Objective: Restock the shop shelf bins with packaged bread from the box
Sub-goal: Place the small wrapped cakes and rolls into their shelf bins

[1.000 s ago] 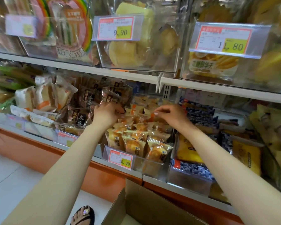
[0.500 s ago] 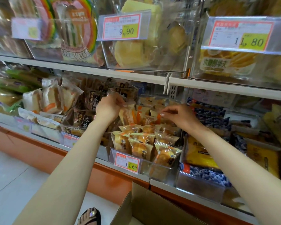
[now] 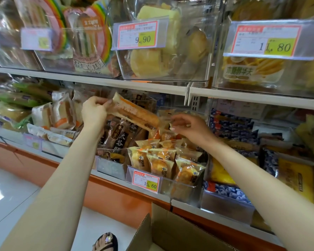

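Note:
My left hand (image 3: 94, 113) grips the upper left end of a long packaged bread (image 3: 134, 113) in a clear wrapper with orange print. It is held tilted above the middle-shelf bins. My right hand (image 3: 189, 126) is at the pack's lower right end, fingers curled, pinching the clear wrapper edge there. Below the hands stands a clear bin (image 3: 181, 187) tagged 15.60, filled with several small packaged buns (image 3: 159, 163). The open cardboard box (image 3: 170, 230) sits on the floor at the bottom edge; its inside is hidden.
Dark-wrapped breads (image 3: 119, 137) fill the bin to the left, and blue and yellow packs (image 3: 230, 194) the one to the right. The upper shelf (image 3: 152, 86) overhangs close above my hands and carries clear bins. A sandalled foot (image 3: 105, 241) stands beside the box.
My left hand has lifted the long bread pack up out of the bins and tilted it. My right hand has risen to the pack's other end. The view has moved closer to the shelf.

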Demonstrator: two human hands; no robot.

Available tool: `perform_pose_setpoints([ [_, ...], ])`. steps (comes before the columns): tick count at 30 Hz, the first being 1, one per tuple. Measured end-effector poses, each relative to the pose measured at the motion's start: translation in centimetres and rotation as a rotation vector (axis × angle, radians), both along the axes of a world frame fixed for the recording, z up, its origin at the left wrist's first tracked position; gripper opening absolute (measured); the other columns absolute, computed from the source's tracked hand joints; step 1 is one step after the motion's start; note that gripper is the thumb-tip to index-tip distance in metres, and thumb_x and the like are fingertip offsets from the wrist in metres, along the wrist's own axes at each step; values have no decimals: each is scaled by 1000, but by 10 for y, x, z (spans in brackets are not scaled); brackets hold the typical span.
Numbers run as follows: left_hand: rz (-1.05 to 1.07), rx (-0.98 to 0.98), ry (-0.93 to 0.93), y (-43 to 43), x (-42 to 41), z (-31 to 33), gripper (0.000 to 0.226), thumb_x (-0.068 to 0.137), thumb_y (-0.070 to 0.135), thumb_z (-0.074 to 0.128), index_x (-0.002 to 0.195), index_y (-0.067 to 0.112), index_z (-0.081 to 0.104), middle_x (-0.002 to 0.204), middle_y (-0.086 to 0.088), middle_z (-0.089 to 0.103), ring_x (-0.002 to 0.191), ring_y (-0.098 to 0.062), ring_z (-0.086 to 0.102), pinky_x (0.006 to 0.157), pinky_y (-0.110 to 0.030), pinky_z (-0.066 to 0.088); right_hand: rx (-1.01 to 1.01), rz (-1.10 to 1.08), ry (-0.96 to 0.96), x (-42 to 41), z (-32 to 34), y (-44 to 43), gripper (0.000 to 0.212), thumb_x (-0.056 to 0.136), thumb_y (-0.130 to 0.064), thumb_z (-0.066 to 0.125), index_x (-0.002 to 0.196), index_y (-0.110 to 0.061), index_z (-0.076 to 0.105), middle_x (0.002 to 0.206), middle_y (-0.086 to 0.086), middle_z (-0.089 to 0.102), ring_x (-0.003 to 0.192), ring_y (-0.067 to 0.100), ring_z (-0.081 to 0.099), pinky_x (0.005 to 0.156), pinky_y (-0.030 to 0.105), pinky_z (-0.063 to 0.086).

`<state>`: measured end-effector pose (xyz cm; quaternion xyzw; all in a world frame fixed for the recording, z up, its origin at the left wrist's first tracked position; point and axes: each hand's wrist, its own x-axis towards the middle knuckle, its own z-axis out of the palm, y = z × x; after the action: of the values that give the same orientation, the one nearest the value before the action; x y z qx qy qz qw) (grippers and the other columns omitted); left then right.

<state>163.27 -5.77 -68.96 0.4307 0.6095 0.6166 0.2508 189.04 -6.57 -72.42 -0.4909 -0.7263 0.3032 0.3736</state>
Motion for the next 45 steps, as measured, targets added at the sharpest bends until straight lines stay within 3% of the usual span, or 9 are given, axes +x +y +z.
perform_pose_setpoints([
  [5, -73, -125, -439, -6, 7, 0, 16, 94, 5, 52, 109, 2, 55, 59, -3, 65, 43, -9, 58, 56, -23, 51, -93, 52, 233, -19, 1, 0, 62, 86, -21, 66, 141, -25, 37, 112, -6, 60, 103, 7, 57, 86, 19, 47],
  [11, -88, -162, -577, -8, 31, -11, 16, 90, -2, 55, 106, -1, 56, 93, -16, 62, 68, -21, 62, 53, -25, 56, -239, 176, 640, -21, 6, 2, 50, 88, -23, 59, 135, -12, 45, 121, 13, 63, 102, 33, 65, 89, 42, 55],
  [15, -154, -204, -390, -3, 49, -21, 7, 88, -2, 57, 89, 5, 59, 83, -11, 61, 77, -26, 63, 61, -31, 58, -228, 102, 641, -15, 2, 2, 37, 85, -18, 64, 118, -5, 55, 107, 15, 67, 87, 27, 70, 78, 34, 59],
  [18, -201, -177, 28, 3, 47, -31, 13, 85, 7, 64, 76, 16, 60, 86, -8, 64, 90, -30, 62, 83, -46, 54, -180, -53, 616, -3, -1, 9, 23, 86, -19, 65, 108, -13, 60, 105, 14, 68, 82, 22, 70, 77, 32, 59],
  [26, -300, -391, 1101, 6, 52, -45, 33, 81, 40, 68, 112, 30, 65, 140, -6, 35, 132, -34, 21, 109, -43, 20, -70, -205, 645, 15, -1, 16, 33, 83, -13, 71, 110, -17, 53, 104, 2, 62, 80, 11, 69, 73, 27, 58],
  [32, -392, -323, 1136, 3, 44, -44, 21, 81, 26, 70, 101, 31, 69, 137, 1, 37, 129, -28, 22, 109, -39, 15, -29, -190, 540, 14, 3, 11, 28, 85, -11, 68, 109, -17, 55, 104, 2, 62, 84, 5, 63, 59, 10, 49],
  [37, -565, -358, 1093, 3, 28, -37, 14, 76, 33, 74, 81, 40, 64, 130, 4, 41, 134, -28, 18, 114, -50, 10, 46, -179, 354, 8, 2, 13, 27, 80, -20, 74, 101, -25, 58, 108, -1, 60, 101, 12, 56, 75, 16, 43],
  [40, -660, -299, 964, 8, 20, -35, 12, 71, 39, 77, 72, 39, 65, 103, 11, 60, 112, -21, 49, 105, -53, 33, 68, -159, 333, 0, -1, 14, 30, 77, -19, 77, 93, -31, 54, 109, -1, 61, 103, 15, 57, 82, 23, 47],
  [45, -565, -33, 705, 3, 31, -26, 67, 71, 21, 80, 126, 31, 44, 126, -2, 50, 115, -20, 49, 99, -43, 43, 81, -132, 299, -11, -3, 14, 31, 79, -18, 75, 103, -22, 56, 108, -3, 58, 102, 13, 54, 76, 17, 43],
])
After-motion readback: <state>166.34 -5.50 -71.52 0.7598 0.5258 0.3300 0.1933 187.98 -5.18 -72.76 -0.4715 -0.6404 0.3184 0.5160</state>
